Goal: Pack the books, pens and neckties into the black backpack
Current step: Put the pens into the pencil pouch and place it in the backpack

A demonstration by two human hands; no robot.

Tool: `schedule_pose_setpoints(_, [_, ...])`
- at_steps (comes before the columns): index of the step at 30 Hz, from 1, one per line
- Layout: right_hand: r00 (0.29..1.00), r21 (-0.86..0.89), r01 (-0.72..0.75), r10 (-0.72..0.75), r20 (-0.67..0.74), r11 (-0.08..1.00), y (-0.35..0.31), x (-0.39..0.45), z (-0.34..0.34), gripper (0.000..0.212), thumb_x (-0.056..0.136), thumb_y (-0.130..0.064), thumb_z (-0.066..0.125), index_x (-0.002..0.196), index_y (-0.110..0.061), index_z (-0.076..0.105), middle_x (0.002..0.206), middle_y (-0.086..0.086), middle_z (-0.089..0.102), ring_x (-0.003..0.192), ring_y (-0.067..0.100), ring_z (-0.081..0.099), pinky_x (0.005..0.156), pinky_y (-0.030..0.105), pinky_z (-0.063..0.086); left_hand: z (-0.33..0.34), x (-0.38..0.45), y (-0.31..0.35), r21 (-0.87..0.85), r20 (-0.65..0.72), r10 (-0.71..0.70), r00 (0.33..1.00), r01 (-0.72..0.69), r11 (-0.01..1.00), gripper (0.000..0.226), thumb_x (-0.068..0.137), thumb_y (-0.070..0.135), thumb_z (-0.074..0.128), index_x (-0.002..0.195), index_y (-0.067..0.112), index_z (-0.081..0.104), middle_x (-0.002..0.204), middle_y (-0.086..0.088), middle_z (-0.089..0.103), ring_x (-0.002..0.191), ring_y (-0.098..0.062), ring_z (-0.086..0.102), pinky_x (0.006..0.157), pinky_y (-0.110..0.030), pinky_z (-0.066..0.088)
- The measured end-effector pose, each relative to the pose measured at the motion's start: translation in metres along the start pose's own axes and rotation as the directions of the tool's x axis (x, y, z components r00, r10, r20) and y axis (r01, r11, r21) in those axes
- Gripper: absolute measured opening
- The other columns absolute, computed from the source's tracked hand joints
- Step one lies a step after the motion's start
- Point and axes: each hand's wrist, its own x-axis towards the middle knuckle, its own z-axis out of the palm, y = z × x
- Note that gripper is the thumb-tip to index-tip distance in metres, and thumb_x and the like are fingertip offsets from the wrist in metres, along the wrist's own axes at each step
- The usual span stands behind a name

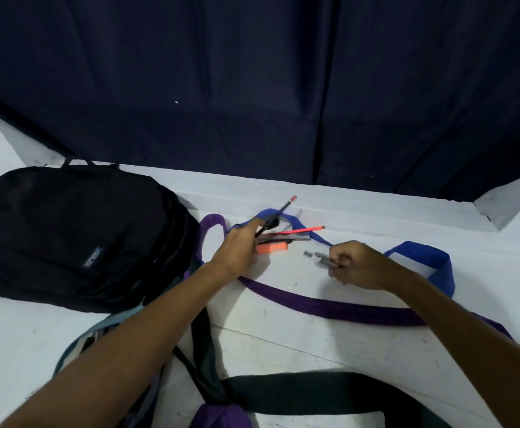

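Observation:
The black backpack [67, 239] lies flat at the left of the white table [314, 341]. My left hand [240, 248] grips a bunch of pens and pencils [278, 234], among them a red pencil and an orange marker, fanned out to the right. My right hand [354, 264] is curled round grey pens [322, 257] that stick out to the left, blurred. A purple necktie [329, 305] runs across the table under both arms. A blue necktie [419, 254] loops behind my right hand. A black necktie [308, 393] lies near the front edge.
A dark blue curtain [268, 88] hangs behind the table. A raised white ledge [376, 208] borders the table's far edge. A grey-blue strap or bag [110, 325] shows under my left forearm.

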Motion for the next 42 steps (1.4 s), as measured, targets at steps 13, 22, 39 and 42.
schedule_pose_setpoints(13, [0.963, -0.32, 0.129, -0.195, -0.183, 0.938, -0.034, 0.074, 0.052, 0.027, 0.092, -0.024, 0.06, 0.118, -0.024, 0.063, 0.114, -0.001, 0.063, 0.1, 0.022, 0.062, 0.084, 0.034, 0.051, -0.023, 0.03, -0.029, 0.02, -0.111, -0.373, 0.921, 0.378, 0.926, 0.031, 0.096, 0.038, 0.047, 0.085, 0.016, 0.065, 0.09, -0.012, 0.069, 0.092, -0.035, 0.062, 0.079, -0.038, 0.049])
schedule_pose_setpoints(22, [0.953, -0.576, 0.159, -0.277, -0.123, 0.802, -0.033, 0.096, 0.084, 0.033, 0.092, -0.018, 0.059, 0.124, -0.021, 0.06, 0.127, 0.007, 0.045, 0.095, 0.022, 0.06, 0.081, 0.035, 0.055, -0.01, 0.043, -0.032, 0.283, -0.044, -0.337, 0.94, 0.335, 0.898, 0.032, 0.082, 0.052, 0.066, 0.086, 0.02, 0.067, 0.086, 0.0, 0.064, 0.086, -0.023, 0.061, 0.067, -0.029, 0.043])
schedule_pose_setpoints(39, [0.935, 0.472, -0.026, 0.188, -0.299, 0.881, -0.014, 0.039, 0.033, 0.015, 0.101, -0.015, 0.044, 0.089, -0.012, 0.051, 0.07, 0.006, 0.051, 0.061, 0.015, 0.046, 0.053, 0.025, 0.041, -0.029, 0.026, -0.016, -0.275, 0.189, -0.423, 0.887, 0.461, 0.844, 0.018, 0.092, 0.022, 0.042, 0.083, 0.015, 0.054, 0.083, -0.006, 0.066, 0.071, -0.025, 0.055, 0.056, -0.031, 0.042])
schedule_pose_setpoints(42, [0.934, 0.837, -0.009, 0.302, -0.188, 0.547, -0.039, 0.034, 0.038, 0.018, 0.099, -0.002, 0.039, 0.084, -0.008, 0.047, 0.064, 0.012, 0.05, 0.052, 0.02, 0.049, 0.05, 0.03, 0.048, -0.026, 0.004, 0.007, -0.512, 0.28, -0.444, 0.851, 0.523, 0.681, 0.027, 0.092, 0.018, 0.039, 0.07, 0.012, 0.053, 0.065, -0.007, 0.059, 0.046, -0.016, 0.035, 0.046, -0.024, 0.023])
